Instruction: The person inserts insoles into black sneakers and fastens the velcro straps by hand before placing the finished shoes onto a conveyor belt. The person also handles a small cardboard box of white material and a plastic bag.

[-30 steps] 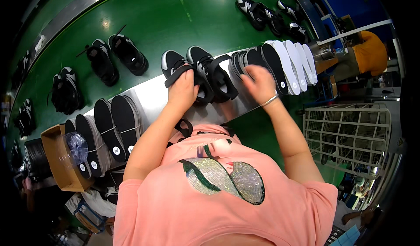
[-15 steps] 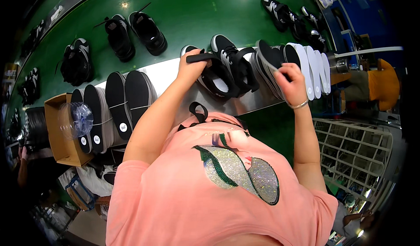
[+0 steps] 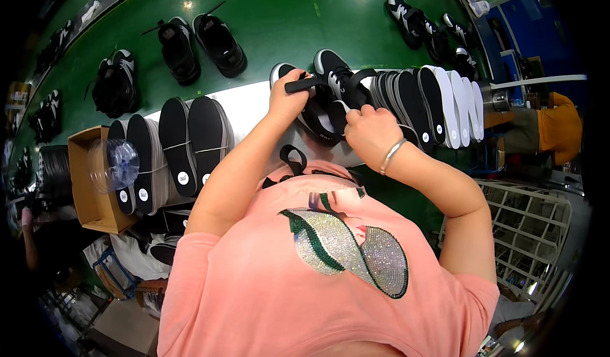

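A black-and-grey sneaker [image 3: 325, 138] sits before me, its heel toward my body. My left hand [image 3: 289, 98] is closed on the sneaker's black strap or tongue [image 3: 297, 86] and holds it up and away from the opening. A dark insole with a pale edge [image 3: 338, 114] is pinched in my right hand [image 3: 372, 134], its front end at the mouth of that sneaker. How far in it reaches is hidden by the shoe and my fingers. The second sneaker [image 3: 343, 77] stands close against it on the right, partly behind my right hand.
Rows of black insoles [image 3: 403, 100] and white insoles [image 3: 455, 103] stand to the right. Tied insole bundles [image 3: 176, 138] and a cardboard box [image 3: 95, 185] with clear plastic are at left. More sneakers [image 3: 219, 47] rest on the green surface [image 3: 279, 26]. A white wire rack [image 3: 518, 223] stands at right.
My right hand has carried an insole from the row on the right leftward to the sneaker's opening. My left hand keeps its hold on the sneaker's strap or tongue.
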